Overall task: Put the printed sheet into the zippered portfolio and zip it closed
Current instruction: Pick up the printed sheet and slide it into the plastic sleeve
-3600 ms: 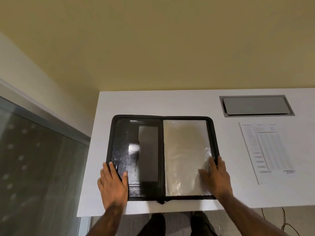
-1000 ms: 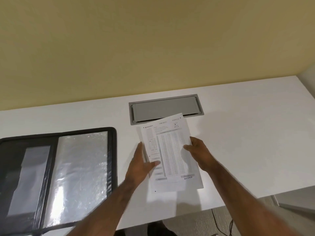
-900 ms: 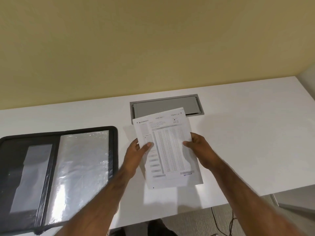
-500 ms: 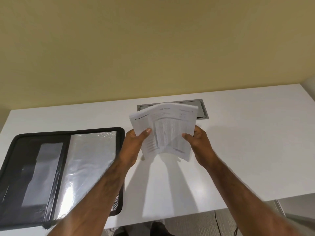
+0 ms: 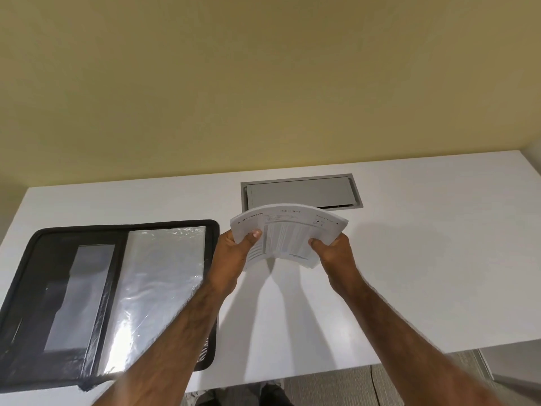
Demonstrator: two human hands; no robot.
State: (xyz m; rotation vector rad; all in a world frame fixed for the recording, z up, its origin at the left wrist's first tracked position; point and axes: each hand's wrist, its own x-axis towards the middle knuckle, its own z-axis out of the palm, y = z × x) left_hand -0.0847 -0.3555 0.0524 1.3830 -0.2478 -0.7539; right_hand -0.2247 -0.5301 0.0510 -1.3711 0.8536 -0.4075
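The printed sheet (image 5: 288, 230) is held in the air above the white desk, bowed upward between both hands. My left hand (image 5: 234, 254) pinches its left edge with the thumb on top. My right hand (image 5: 333, 250) grips its right edge. The black zippered portfolio (image 5: 44, 288) lies open and flat at the left of the desk, with a clear plastic sleeve (image 5: 158, 288) on its right half. My left forearm crosses over the portfolio's right edge.
The white desk (image 5: 424, 273) runs along a yellow wall. A grey cable hatch (image 5: 301, 191) is set into the desk just behind the sheet. The desk's front edge is near, with carpet and a cable below it.
The hands left the open portfolio, reached right and lifted the sheet off the desk. In the last half second the sheet has bowed more and the view has shifted a little.
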